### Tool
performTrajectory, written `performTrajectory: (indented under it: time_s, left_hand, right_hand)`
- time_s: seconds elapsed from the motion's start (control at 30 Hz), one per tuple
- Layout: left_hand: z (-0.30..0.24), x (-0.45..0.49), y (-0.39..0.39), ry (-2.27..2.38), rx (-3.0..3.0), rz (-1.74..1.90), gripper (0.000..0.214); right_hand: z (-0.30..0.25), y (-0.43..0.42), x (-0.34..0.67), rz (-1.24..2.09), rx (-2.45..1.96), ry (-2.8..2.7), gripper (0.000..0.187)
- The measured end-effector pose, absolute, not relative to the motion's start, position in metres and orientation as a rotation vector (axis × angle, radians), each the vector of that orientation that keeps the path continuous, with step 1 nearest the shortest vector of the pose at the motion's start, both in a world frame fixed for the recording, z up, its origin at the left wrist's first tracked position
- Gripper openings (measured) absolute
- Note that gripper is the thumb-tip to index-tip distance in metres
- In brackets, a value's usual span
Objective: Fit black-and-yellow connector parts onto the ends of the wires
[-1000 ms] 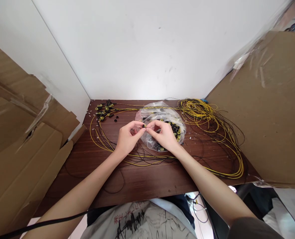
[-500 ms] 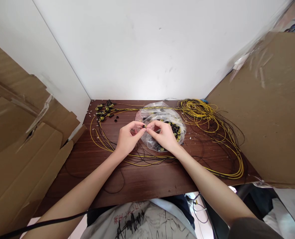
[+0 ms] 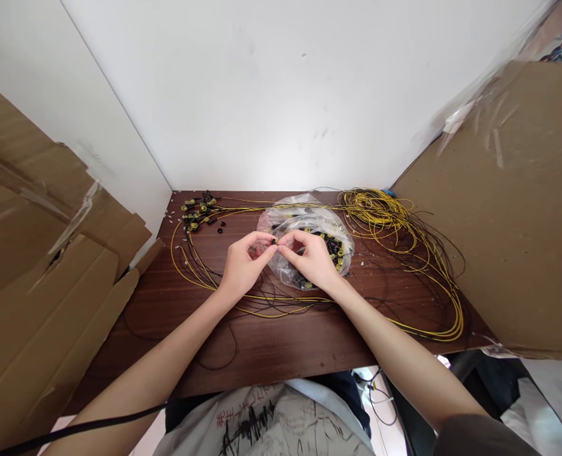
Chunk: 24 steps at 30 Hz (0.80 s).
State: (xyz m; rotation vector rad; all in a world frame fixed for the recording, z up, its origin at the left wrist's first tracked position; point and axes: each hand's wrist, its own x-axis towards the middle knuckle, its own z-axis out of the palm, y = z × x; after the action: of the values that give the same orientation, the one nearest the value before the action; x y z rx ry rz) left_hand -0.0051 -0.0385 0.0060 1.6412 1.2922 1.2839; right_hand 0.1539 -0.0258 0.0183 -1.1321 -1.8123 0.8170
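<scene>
My left hand (image 3: 247, 261) and my right hand (image 3: 310, 254) meet fingertip to fingertip over the table. Between them is a small black piece (image 3: 274, 241), pinched by the left thumb and index finger. The right thumb and index finger close on its other side, where a bit of yellow shows; most of the piece is hidden by fingers. Just behind and below my hands lies an open clear plastic bag (image 3: 288, 277) with many small black and yellow connectors (image 3: 333, 244) in it. Black and yellow wires (image 3: 281, 307) run beneath my wrists.
A cluster of black and yellow connectors (image 3: 198, 212) lies at the back left, with small black bits (image 3: 220, 230) beside it. Coiled yellow wire (image 3: 373, 209) sits at the back right. Cardboard sheets (image 3: 513, 209) stand at both sides, and a white wall (image 3: 281, 114) closes the back.
</scene>
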Motion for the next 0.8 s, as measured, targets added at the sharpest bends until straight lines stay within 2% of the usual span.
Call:
performTrajectory:
  time_s: [0.8]
  left_hand:
    - [0.0063, -0.0053, -0.0390, 1.309, 1.664, 1.282, 0.018]
  right_hand:
    - [0.0179, -0.0260, 0.1541, 0.817, -1.130, -1.831, 0.008]
